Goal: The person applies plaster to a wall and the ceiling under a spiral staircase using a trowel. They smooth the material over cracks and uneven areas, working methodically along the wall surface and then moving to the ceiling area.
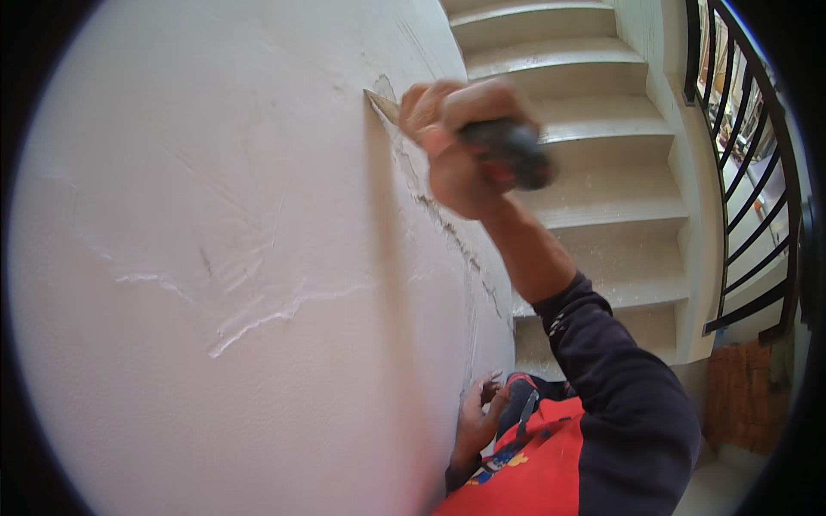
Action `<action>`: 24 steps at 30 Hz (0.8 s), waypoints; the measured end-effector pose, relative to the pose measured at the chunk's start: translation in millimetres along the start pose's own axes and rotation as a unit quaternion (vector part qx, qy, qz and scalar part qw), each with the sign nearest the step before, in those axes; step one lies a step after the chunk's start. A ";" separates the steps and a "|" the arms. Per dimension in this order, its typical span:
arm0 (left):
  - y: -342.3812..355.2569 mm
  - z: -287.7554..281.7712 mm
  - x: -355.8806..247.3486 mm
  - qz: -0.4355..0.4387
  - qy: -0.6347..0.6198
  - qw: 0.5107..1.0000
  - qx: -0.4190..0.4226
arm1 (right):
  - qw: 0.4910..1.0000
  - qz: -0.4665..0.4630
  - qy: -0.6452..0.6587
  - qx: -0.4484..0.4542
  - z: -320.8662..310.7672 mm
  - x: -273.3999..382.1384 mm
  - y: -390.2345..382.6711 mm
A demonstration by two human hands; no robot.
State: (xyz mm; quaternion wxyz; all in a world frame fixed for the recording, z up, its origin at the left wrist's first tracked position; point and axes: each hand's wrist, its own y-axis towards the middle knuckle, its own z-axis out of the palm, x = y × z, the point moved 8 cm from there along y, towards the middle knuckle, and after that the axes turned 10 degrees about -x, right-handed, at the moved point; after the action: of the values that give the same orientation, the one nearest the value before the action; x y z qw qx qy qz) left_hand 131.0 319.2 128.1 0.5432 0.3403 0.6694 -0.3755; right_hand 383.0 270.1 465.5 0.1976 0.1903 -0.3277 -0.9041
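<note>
My right hand [460, 146] is raised against the white wall, its fingers wrapped round the black and red handle [508, 153] of a scraper. The scraper's pointed metal blade [381, 105] meets the wall at the upper end of a ragged strip of broken plaster [452, 234]. Motion blurs the hand and handle. Lower down, close to my red shirt, my left hand [480, 420] is beside the wall with its fingers loosely bent and apart, and nothing shows in it. Whether it touches the wall, I cannot tell.
Pale stairs [602, 185] climb along the right side of the wall. A black metal railing [757, 189] curves at the far right, above a patch of reddish brick [747, 391]. Raised, peeling ridges [258, 331] cross the wall on the left.
</note>
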 end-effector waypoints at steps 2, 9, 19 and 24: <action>1.6 -1.0 -2.8 0.001 -0.011 1.000 0.020 | 0.980 -0.031 -0.189 0.061 -2.9 -7.0 4.1; 5.4 -3.6 -13.6 -0.008 -0.024 1.000 0.015 | 0.997 0.070 -0.030 -0.029 0.2 -22.4 -1.4; 10.3 -3.0 -15.8 -0.013 -0.033 0.999 0.026 | 0.990 0.092 -0.105 -0.007 -3.3 -82.3 26.8; -1.6 0.5 -1.1 -0.013 -0.011 1.000 0.000 | 0.994 0.046 0.095 -0.015 12.6 -19.4 1.7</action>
State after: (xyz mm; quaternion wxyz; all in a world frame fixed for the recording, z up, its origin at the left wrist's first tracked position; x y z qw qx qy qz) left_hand 130.0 318.0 129.3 0.5455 0.3273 0.6679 -0.3863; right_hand 393.8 284.7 479.8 0.2723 0.2569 -0.3022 -0.8767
